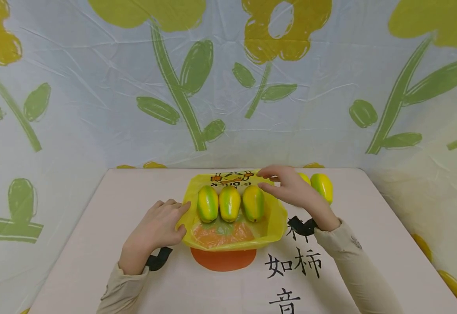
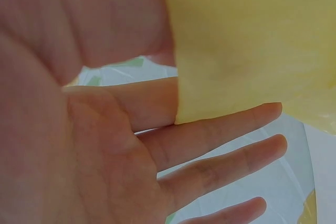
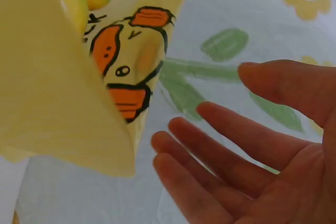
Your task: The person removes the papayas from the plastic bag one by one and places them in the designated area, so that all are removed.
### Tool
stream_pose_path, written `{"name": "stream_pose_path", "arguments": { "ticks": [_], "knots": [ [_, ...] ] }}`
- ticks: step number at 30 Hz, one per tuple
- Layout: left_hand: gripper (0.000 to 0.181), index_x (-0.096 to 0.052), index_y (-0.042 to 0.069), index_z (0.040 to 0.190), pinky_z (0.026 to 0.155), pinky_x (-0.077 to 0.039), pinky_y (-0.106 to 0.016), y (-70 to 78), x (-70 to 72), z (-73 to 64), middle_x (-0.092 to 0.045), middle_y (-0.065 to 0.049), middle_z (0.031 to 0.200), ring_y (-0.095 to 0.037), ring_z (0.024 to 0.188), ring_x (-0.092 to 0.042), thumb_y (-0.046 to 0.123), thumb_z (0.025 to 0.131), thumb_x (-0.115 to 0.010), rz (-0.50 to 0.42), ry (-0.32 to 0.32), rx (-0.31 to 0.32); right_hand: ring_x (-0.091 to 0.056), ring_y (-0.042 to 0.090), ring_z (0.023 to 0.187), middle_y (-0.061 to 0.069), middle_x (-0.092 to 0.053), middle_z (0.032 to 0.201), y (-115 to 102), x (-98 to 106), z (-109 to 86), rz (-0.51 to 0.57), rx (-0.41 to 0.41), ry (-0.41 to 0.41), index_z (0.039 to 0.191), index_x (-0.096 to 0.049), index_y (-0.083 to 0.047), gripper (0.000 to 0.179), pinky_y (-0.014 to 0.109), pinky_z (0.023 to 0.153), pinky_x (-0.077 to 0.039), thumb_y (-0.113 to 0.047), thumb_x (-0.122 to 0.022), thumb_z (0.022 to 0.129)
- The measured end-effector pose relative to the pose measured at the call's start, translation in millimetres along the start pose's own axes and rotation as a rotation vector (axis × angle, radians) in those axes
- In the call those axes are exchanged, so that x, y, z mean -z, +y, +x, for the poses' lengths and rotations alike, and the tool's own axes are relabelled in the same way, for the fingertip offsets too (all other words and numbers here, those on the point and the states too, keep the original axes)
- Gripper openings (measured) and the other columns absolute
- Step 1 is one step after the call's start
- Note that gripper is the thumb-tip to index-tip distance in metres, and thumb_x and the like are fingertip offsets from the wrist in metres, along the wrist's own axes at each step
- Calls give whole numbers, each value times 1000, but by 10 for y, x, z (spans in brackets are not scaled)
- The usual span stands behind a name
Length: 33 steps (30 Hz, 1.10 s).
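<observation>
A yellow plastic bag (image 1: pixel 275 218) with a duck print lies spread open on the table. Three glossy yellow-green fruits, like small papayas (image 1: pixel 229 203), sit side by side in it. At its left edge is my left hand (image 1: pixel 159 224), fingers extended and thumb apart from the index finger. In the left wrist view the bag (image 2: pixel 247 40) covers the tip of that index finger (image 2: pixel 149 100). Over the bag's far right corner hovers my right hand (image 1: pixel 289 185), fingers spread and slightly bent. The right wrist view shows this hand (image 3: pixel 262 166) holding nothing, apart from the bag.
Two more yellow-green fruits (image 1: pixel 322 188) lie on the table beyond my right wrist, one partly hidden by it. The pale table (image 1: pixel 94 244) bears black characters and an orange-red print (image 1: pixel 223 260) in front of the bag. A flowered cloth (image 1: pixel 228 144) hangs behind.
</observation>
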<state>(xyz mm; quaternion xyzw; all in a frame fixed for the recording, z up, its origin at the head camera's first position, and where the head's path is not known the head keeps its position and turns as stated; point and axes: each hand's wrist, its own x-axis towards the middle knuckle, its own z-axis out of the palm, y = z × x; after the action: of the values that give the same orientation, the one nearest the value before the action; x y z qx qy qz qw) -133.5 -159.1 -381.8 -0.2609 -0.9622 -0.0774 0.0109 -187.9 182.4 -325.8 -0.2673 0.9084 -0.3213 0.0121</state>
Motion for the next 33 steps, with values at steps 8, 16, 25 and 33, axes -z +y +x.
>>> {"name": "stream_pose_path", "arguments": {
  "ticks": [8, 16, 25, 33],
  "knots": [
    [53, -62, -1, 131, 90, -45, -52, 5, 2, 3, -67, -15, 121, -33, 111, -59, 15, 81, -62, 4, -7, 2, -57, 37, 119, 21, -61, 128, -65, -158, 369, -206, -41, -312, 128, -61, 6, 42, 49, 99, -46, -19, -64, 95],
    [52, -63, -1, 130, 87, -45, -50, -5, -15, 5, -68, -14, 120, -32, 110, -59, 15, 80, -62, 4, 0, -2, -58, 28, 99, 18, -64, 119, -16, -383, 506, -377, -162, -451, 126, -62, 4, 47, 42, 90, -49, -19, -72, 87],
    [53, -63, -1, 131, 91, -44, -53, -19, -9, 10, -68, -14, 120, -33, 111, -59, 15, 80, -62, 3, -11, 10, -52, 32, 115, 14, -56, 131, 60, -573, 538, -559, -246, -556, 128, -61, -7, 61, 43, 91, -48, -26, -83, 76],
    [53, -62, -1, 131, 91, -44, -52, -11, -8, 11, -68, -14, 120, -32, 111, -59, 15, 80, -63, 0, -13, 13, -54, 35, 115, 18, -41, 149, 111, -684, 515, -497, -289, -615, 145, -48, -11, 83, 44, 94, -49, -21, -87, 73]
  ]
}}
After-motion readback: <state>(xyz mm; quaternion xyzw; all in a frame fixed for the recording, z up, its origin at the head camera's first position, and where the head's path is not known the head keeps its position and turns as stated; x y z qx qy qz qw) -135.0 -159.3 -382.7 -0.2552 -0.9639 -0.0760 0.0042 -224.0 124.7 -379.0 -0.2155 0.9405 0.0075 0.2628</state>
